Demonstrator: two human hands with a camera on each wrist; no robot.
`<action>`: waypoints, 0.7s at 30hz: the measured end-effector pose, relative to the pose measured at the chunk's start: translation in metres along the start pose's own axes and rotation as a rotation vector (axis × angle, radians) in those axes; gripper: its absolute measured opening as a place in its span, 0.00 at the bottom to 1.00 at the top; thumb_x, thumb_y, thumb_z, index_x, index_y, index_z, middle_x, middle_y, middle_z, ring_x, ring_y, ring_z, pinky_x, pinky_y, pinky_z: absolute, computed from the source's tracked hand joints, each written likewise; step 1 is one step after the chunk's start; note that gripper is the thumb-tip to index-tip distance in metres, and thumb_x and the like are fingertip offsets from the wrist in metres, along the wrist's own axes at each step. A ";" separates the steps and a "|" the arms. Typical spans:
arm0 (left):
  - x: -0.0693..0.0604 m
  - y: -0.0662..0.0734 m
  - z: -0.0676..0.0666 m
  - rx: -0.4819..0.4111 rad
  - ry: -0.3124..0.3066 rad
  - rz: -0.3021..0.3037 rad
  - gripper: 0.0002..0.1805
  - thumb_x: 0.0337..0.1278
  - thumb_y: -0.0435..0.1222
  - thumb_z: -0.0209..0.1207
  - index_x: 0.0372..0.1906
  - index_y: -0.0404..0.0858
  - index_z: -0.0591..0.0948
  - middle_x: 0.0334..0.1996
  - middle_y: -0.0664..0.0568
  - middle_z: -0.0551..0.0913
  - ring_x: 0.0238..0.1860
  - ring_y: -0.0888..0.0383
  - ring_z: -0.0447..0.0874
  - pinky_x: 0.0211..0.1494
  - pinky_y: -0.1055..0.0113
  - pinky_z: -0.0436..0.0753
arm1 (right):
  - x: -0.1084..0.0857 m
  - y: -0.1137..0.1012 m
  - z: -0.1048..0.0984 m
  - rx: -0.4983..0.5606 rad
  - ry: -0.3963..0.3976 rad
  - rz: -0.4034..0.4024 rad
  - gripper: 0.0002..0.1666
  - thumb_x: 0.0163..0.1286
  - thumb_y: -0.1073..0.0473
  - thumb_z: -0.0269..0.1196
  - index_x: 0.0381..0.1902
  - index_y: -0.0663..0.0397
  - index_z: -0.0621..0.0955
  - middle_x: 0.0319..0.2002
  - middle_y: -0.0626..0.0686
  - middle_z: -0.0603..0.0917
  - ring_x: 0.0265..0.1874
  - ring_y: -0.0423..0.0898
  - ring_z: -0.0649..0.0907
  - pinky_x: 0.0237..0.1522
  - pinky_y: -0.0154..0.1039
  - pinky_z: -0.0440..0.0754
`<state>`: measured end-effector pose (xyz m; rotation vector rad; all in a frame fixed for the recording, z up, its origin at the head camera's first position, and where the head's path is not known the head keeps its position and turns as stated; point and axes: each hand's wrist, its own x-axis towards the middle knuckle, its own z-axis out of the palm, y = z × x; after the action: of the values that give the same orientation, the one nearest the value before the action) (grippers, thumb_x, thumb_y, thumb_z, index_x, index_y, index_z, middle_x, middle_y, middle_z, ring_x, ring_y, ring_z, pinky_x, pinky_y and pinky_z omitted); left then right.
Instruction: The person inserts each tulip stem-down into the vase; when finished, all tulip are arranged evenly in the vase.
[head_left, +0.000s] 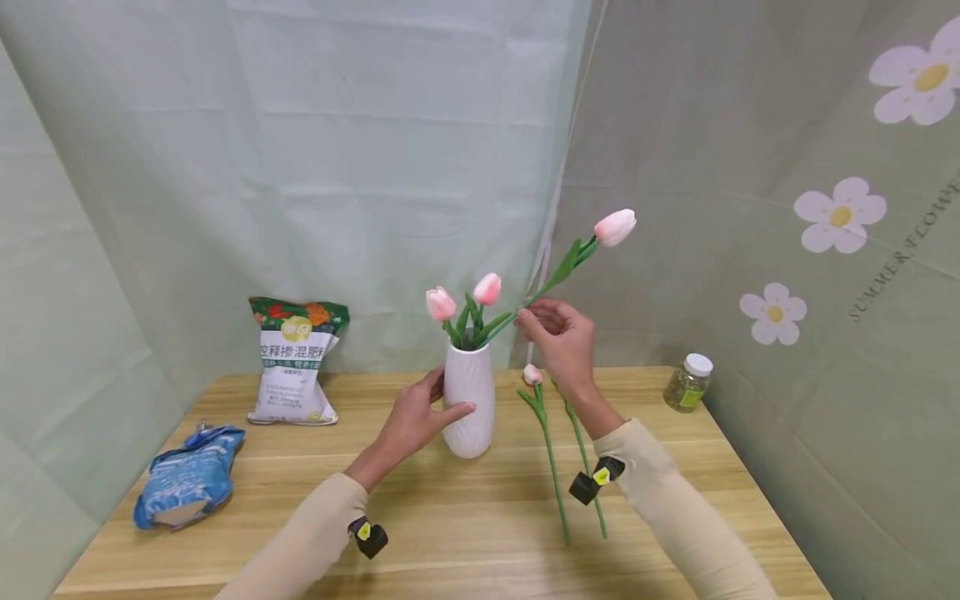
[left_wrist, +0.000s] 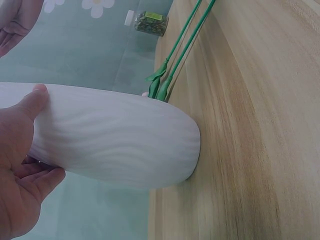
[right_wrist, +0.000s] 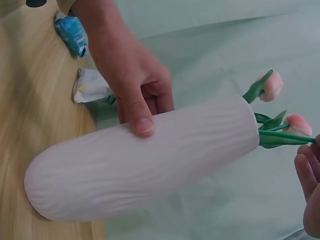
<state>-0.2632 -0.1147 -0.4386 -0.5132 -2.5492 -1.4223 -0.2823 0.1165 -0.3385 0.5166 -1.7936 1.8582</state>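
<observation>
A white ribbed vase (head_left: pixel 469 408) stands upright on the table, with two pink tulips (head_left: pixel 487 289) rising from its mouth. My left hand (head_left: pixel 420 417) grips the vase's side, thumb across the front; the left wrist view shows fingers on both sides of the vase (left_wrist: pixel 115 135). Between thumb and fingertips, my right hand (head_left: pixel 562 337) pinches the stem of another tulip (head_left: pixel 615 227). That tulip leans up to the right, its lower stem at the vase mouth. In the right wrist view the green stem (right_wrist: pixel 287 135) runs from the rim to the fingers.
Two more tulip stems (head_left: pixel 557 471) lie on the table right of the vase, one bloom hidden behind my right hand. A lidded jar (head_left: pixel 687 383) stands at the back right. On the left are a fertilizer bag (head_left: pixel 295 367) and a blue package (head_left: pixel 187 477).
</observation>
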 end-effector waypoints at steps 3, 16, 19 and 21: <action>0.000 0.000 0.000 -0.004 -0.002 -0.005 0.44 0.54 0.49 0.74 0.71 0.33 0.70 0.63 0.39 0.80 0.64 0.46 0.81 0.66 0.55 0.82 | -0.002 0.001 0.002 -0.042 -0.012 0.006 0.11 0.67 0.64 0.71 0.42 0.67 0.86 0.35 0.62 0.90 0.30 0.48 0.89 0.31 0.35 0.90; 0.001 -0.001 -0.001 0.004 -0.010 -0.009 0.44 0.55 0.50 0.74 0.71 0.33 0.70 0.62 0.39 0.80 0.63 0.46 0.81 0.65 0.55 0.82 | -0.008 0.005 0.009 -0.173 -0.059 0.015 0.09 0.65 0.61 0.73 0.38 0.63 0.87 0.33 0.59 0.88 0.30 0.40 0.86 0.28 0.30 0.86; 0.000 0.000 -0.002 0.004 -0.014 -0.013 0.45 0.55 0.51 0.74 0.71 0.33 0.70 0.63 0.39 0.80 0.63 0.46 0.81 0.65 0.55 0.82 | -0.010 0.007 0.011 -0.190 -0.096 0.029 0.09 0.65 0.62 0.73 0.38 0.62 0.87 0.34 0.59 0.89 0.32 0.40 0.86 0.30 0.31 0.88; 0.000 0.000 -0.001 0.002 -0.016 -0.017 0.45 0.55 0.51 0.74 0.72 0.33 0.70 0.63 0.39 0.80 0.64 0.46 0.81 0.65 0.55 0.82 | -0.010 0.008 0.011 -0.199 -0.125 0.042 0.09 0.66 0.61 0.72 0.40 0.62 0.87 0.35 0.59 0.89 0.33 0.42 0.87 0.31 0.33 0.89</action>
<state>-0.2634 -0.1159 -0.4381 -0.5052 -2.5735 -1.4266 -0.2795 0.1044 -0.3502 0.5337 -2.0597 1.6825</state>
